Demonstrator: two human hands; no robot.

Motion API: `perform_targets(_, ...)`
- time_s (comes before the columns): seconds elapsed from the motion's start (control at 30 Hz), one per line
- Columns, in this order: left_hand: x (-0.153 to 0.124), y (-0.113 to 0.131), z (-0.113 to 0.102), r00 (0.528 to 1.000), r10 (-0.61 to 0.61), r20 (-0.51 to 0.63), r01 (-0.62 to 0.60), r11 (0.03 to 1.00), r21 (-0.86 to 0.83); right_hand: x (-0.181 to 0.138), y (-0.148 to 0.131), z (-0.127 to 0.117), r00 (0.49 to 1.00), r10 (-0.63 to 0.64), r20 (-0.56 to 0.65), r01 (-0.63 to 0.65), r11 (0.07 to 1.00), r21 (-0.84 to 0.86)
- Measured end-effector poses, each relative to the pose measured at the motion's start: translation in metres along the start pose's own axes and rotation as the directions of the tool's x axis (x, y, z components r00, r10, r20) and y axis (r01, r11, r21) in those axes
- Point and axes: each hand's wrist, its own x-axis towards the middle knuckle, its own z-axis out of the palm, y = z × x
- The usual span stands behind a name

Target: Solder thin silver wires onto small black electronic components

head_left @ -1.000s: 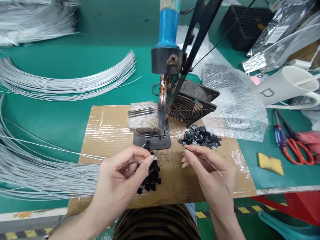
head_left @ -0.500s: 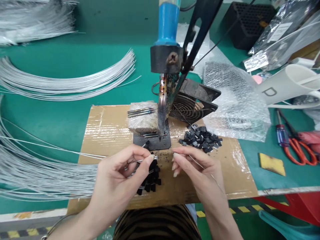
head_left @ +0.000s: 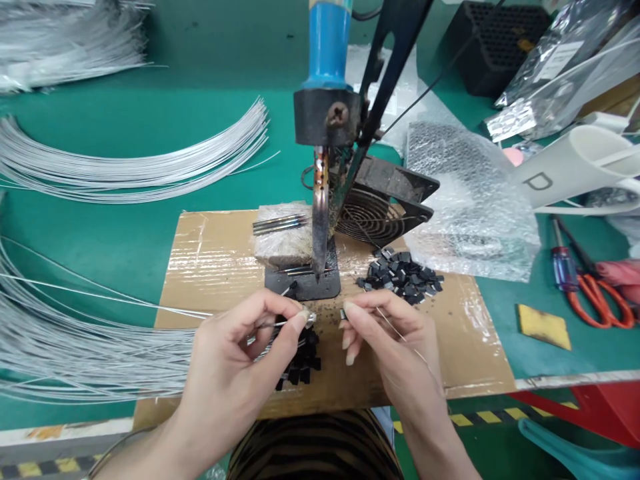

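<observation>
My left hand [head_left: 245, 353] pinches a thin grey wire [head_left: 185, 311] between thumb and forefinger, its bare end poking out past the fingertips. Facing it across a small gap, my right hand [head_left: 390, 340] grips a tiny black connector [head_left: 343, 314] with metal pins. A fine strand of solder wire [head_left: 410, 345] also runs through the right fingers and back over the palm. Just beyond both hands, a soldering iron [head_left: 321, 227] with a blue handle points down over a dark plate [head_left: 327, 289]. Under my left hand lie several wires ending in black connectors [head_left: 303, 367].
Loose black connectors [head_left: 403, 277] lie heaped at the right of the cardboard [head_left: 480, 353], below a small fan [head_left: 380, 207]. Wire bundles [head_left: 140, 177] spread across the left. Red-handled scissors [head_left: 603, 307], a screwdriver [head_left: 565, 267] and a yellow sponge [head_left: 543, 327] sit at right.
My right hand has turned slightly, so the black connector's pins now show at its fingertips. The left hand has barely moved. The whole view has shifted a little.
</observation>
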Motion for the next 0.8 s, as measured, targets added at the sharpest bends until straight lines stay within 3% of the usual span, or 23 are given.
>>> perform_targets(0.27, 0.005, 0.012, 0.001, 0.995, -0.015, 0.1, 0.03, 0.988, -0.148, -0.002, 0.002, 0.014, 0.99, 0.09, 0.106, -0.098, 0.992, 0.074)
perform_targets(0.8, 0.007, 0.009, 0.002, 0.992, -0.034, 0.122, 0.053, 0.986, -0.158, -0.007, -0.01, 0.019, 0.986, 0.161, 0.049, -0.16, 0.987, -0.014)
